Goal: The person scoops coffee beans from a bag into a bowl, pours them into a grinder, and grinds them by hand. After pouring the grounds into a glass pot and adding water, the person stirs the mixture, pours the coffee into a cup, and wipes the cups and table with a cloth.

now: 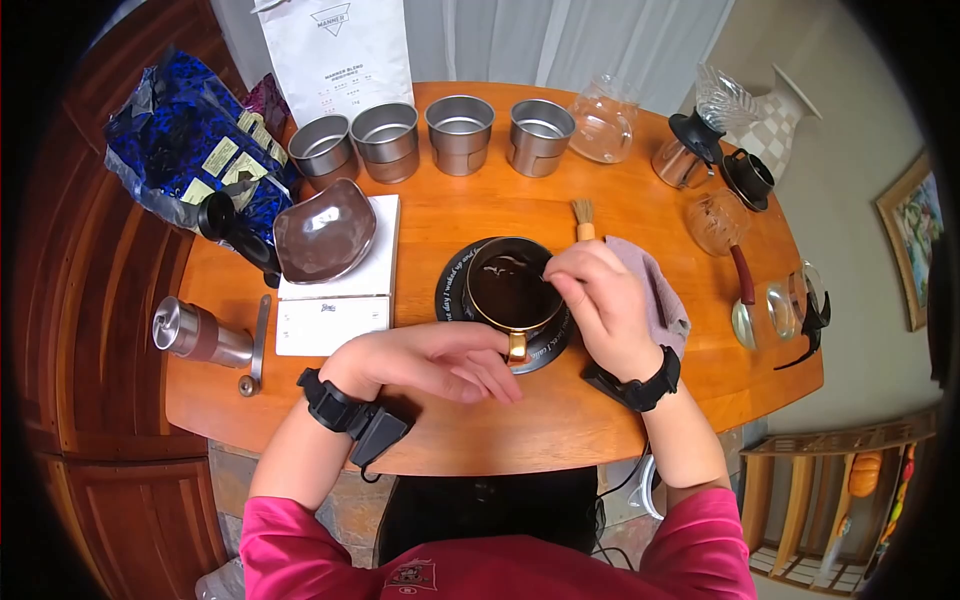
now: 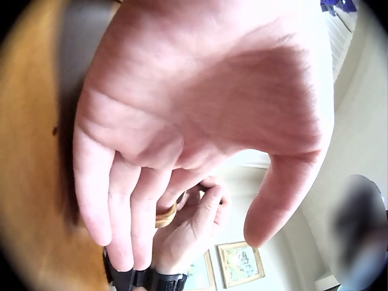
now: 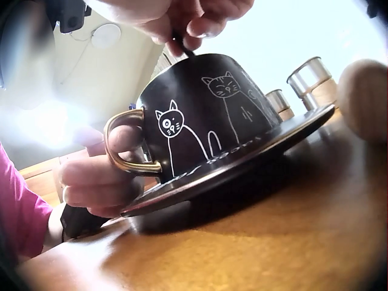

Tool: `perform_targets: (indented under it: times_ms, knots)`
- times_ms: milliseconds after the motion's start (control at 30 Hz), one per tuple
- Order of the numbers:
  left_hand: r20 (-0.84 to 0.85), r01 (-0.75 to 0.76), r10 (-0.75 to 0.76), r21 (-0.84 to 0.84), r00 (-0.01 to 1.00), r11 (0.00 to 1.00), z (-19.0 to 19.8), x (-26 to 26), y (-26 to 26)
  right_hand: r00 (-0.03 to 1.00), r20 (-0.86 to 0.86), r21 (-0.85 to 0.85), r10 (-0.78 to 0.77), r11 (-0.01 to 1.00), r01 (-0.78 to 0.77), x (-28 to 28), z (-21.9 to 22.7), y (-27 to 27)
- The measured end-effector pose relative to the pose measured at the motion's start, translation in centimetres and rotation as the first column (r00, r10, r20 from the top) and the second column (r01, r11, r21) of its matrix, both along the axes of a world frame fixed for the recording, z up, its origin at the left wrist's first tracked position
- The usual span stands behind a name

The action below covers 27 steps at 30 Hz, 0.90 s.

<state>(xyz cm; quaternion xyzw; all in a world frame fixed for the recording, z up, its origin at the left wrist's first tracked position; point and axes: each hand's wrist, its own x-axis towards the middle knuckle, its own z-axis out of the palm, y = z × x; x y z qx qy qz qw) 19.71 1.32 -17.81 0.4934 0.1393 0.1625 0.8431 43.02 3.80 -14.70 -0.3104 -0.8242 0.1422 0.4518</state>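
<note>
While my right hand [image 1: 605, 305] pinches a slim dark stick [image 3: 183, 46] slanting down to the rim of the cup [image 3: 197, 112], which sits on its saucer [image 1: 450, 292], my left hand [image 1: 435, 362], fingers extended and loose, lies nearer the cup's handle [image 1: 517, 347]; I can't tell if they touch.

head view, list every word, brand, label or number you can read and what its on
"MANNER": white bag, near the top
"MANNER BLEND": same bag, lower down
"day I": saucer; rest unclear
Too small to read: bag's finer print, marks on scale, blue bag and shirt
</note>
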Motion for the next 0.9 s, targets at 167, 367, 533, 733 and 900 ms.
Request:
perform_targets:
  times_ms: [167, 367, 533, 733, 900]
  knots:
    - [0.012, 0.009, -0.009, 0.005, 1.000, 1.000, -0.1, 0.0, 0.0, 1.000, 0.006, -0.005, -0.021, 1.000, 0.021, 0.7, 0.6, -0.4]
    - [0.022, 0.033, -0.033, 0.000, 0.999, 0.999, -0.2, 0.4, 0.0, 0.971, 0.006, -0.031, 0.239, 0.971, -0.239, 0.2, 0.4, -0.5]
    - [-0.006, -0.013, 0.013, 0.009, 1.000, 1.000, 0.0, 0.1, 0.0, 0.996, 0.065, -0.037, 0.063, 0.997, -0.061, -0.1, 0.3, -0.3]
    - [-0.024, -0.041, 0.040, -0.011, 0.999, 0.999, 0.0, -0.1, 0.0, 0.998, 0.046, 0.016, -0.041, 0.999, 0.040, 0.6, 0.5, -0.5]
    - [0.001, -0.027, 0.027, -0.040, 1.000, 0.999, -0.1, 0.3, -0.2, 0.980, -0.031, -0.055, 0.198, 0.978, -0.200, 0.8, 0.3, -0.5]
